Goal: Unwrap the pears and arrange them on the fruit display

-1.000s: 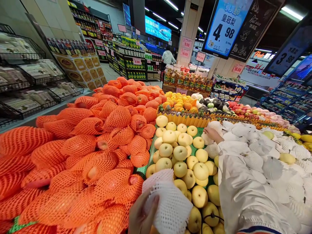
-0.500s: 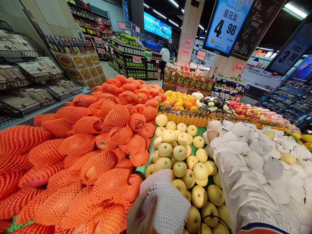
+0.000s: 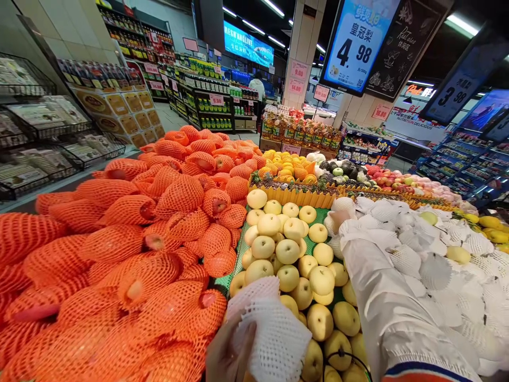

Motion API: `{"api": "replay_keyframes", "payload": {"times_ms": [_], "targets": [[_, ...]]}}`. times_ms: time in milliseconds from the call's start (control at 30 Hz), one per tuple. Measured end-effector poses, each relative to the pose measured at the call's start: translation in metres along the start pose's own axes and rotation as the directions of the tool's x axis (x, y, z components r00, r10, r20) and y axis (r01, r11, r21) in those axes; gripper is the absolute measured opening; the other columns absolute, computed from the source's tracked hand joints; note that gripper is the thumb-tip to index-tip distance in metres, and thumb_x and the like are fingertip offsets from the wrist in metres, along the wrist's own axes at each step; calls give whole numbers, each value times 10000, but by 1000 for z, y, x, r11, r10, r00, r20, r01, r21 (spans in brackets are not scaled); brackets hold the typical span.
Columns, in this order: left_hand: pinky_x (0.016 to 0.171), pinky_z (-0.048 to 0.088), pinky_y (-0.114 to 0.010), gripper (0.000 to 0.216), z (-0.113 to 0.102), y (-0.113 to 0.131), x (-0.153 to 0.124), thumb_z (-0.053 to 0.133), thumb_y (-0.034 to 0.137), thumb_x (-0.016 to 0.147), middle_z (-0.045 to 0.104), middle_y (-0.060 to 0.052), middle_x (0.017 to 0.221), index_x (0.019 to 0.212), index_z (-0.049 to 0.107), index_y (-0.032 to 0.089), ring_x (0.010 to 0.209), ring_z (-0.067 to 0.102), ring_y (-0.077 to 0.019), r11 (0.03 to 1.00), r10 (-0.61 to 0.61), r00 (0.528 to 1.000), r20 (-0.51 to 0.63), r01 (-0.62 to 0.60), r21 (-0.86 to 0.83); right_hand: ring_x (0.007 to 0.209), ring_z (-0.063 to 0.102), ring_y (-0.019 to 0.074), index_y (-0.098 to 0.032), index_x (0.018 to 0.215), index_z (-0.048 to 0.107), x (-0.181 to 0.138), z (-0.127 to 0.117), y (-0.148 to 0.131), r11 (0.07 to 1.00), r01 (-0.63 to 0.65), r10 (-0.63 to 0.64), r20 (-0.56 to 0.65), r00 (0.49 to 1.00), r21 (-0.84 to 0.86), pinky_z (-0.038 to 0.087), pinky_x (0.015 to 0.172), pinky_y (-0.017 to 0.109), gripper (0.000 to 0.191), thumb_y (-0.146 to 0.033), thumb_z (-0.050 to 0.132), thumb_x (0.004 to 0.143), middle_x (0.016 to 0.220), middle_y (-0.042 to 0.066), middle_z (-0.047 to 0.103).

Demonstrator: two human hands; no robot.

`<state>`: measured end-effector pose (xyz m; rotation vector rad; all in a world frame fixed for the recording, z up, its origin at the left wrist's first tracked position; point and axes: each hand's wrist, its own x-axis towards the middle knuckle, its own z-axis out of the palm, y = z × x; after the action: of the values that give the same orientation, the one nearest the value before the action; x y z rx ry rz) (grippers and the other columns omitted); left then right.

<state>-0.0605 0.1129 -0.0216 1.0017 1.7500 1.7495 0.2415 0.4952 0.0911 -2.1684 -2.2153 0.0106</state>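
The bare pears [image 3: 288,251] were stacked loosely on the bench [image 3: 321,214], so a drag from the right sleeve [image 3: 397,313], stretched along the side of the heap, could have set several rolling. A hard pull at the far edge might have tipped the neighbouring fruit, and the black cord [image 3: 342,352] over the nearest pears looked liable to snag.

The left hand [image 3: 225,348] had its grip clamped on white foam netting [image 3: 278,337], which lay between thumb and fingers and flared rightward above the pears at the near edge; if the thumb eased, it could have slipped out. The right hand [image 3: 340,217] was at the far edge, near the yellow edging [image 3: 302,197] and next to foam-wrapped fruit [image 3: 342,205]; blurred and partly hidden, its grip could not be told as apart or closed.
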Motion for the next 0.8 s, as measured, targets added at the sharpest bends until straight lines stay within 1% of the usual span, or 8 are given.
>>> {"api": "replay_keyframes", "payload": {"times_ms": [100, 233, 367, 533, 600, 667, 733, 800], "targets": [[827, 704, -367, 588, -5, -6, -2, 836, 771, 767, 841, -90, 980, 927, 816, 205, 912, 806, -292, 1000, -15, 999, 42, 15, -14, 836, 657, 133, -123, 848, 646, -10, 3, 7, 998, 68, -69, 48, 997, 15, 553, 873, 313, 224, -204, 808, 981, 815, -17, 631], [844, 705, -344, 531, -18, -21, 1, 896, 671, 758, 852, -75, 1048, 994, 828, 201, 936, 818, -285, 999, -49, 996, 71, 50, -4, 951, 662, 172, -137, 865, 605, -28, 6, 18, 996, 75, -76, 16, 997, 39, 500, 900, 316, 321, -167, 921, 819, 884, 14, 655], [938, 697, -362, 559, -25, -30, 12, 877, 692, 779, 849, -66, 1121, 1069, 829, 216, 1015, 820, -289, 1000, -23, 999, -39, 23, 0, 1109, 695, 298, -158, 964, 604, -46, -2, 26, 997, 63, -63, -3, 998, 49, 448, 905, 349, 431, -166, 966, 730, 915, 80, 689], [1026, 676, -451, 584, -25, -18, 22, 843, 727, 778, 841, -81, 1166, 1076, 836, 225, 1088, 810, -333, 998, -20, 999, 40, 18, 61, 1154, 696, 402, -199, 1228, 613, -73, -23, 29, 997, 41, -38, -68, 997, 57, 483, 931, 405, 690, -273, 1000, 662, 1042, 150, 722], [1062, 656, -481, 623, -21, -12, 23, 789, 772, 791, 834, -94, 1190, 1064, 830, 213, 1115, 799, -349, 998, -14, 999, 40, 12, 64, 1162, 691, 394, -177, 1294, 607, -91, -33, 30, 996, 53, -43, -137, 990, 75, 471, 935, 404, 687, -328, 951, 718, 1096, 177, 718], [1070, 647, -491, 648, -13, -6, 24, 747, 794, 801, 829, -101, 1206, 1064, 820, 207, 1143, 787, -361, 997, -16, 999, 46, 13, 79, 1132, 691, 363, -169, 1286, 613, -115, -46, 30, 991, 85, -62, -207, 976, 102, 467, 918, 384, 666, -367, 913, 725, 1116, 167, 721], [1087, 636, -499, 648, -2, 1, 25, 720, 782, 819, 825, -108, 1219, 1096, 812, 204, 1180, 775, -369, 995, -13, 997, 78, 5, 97, 1043, 691, 324, -190, 1244, 619, -148, -58, 26, 977, 140, -98, -247, 964, 161, 487, 873, 365, 690, -400, 917, 658, 1103, 119, 732], [1141, 600, -522, 647, 12, 10, 24, 707, 759, 832, 815, -122, 1258, 1145, 803, 201, 1242, 752, -378, 995, 1, 993, 118, -13, 97, 930, 679, 289, -209, 1209, 621, -191, -67, 17, 922, 248, -170, -262, 950, 299, 523, 821, 365, 747, -416, 934, 563, 1058, 66, 736]]}}
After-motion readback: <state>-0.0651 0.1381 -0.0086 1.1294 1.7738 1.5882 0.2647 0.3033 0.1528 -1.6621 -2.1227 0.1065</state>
